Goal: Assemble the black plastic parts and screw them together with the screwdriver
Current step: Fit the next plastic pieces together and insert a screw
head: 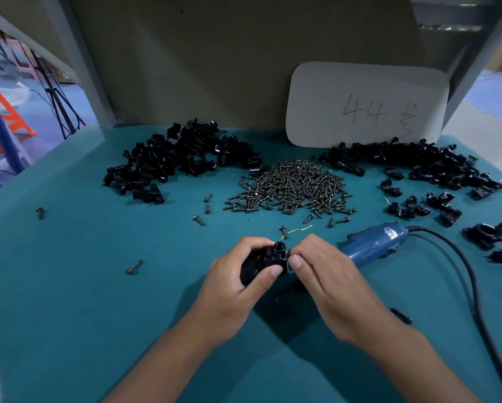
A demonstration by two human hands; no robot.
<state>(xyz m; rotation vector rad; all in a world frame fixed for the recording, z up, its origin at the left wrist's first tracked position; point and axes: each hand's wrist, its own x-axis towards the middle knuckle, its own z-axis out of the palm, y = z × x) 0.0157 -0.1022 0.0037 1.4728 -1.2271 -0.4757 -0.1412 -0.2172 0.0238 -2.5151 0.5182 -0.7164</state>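
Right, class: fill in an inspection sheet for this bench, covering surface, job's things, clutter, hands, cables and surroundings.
Surface: teal mat.
Job's things: two piles of black parts, left pile and right pile; screw heap between them; blue screwdriver lying on the mat.
Clutter: stray screws, one at left; white card marked 44.
Hands: left hand grips a black assembly; right hand pinches at its end.
Cables: black cord from the screwdriver.
Surroundings: tripod, orange stool.

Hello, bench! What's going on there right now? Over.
Left hand grips black plastic part. Right hand pinches at its end, maybe a screw, too hidden. Screwdriver lies on table behind right hand. Nothing blocking.
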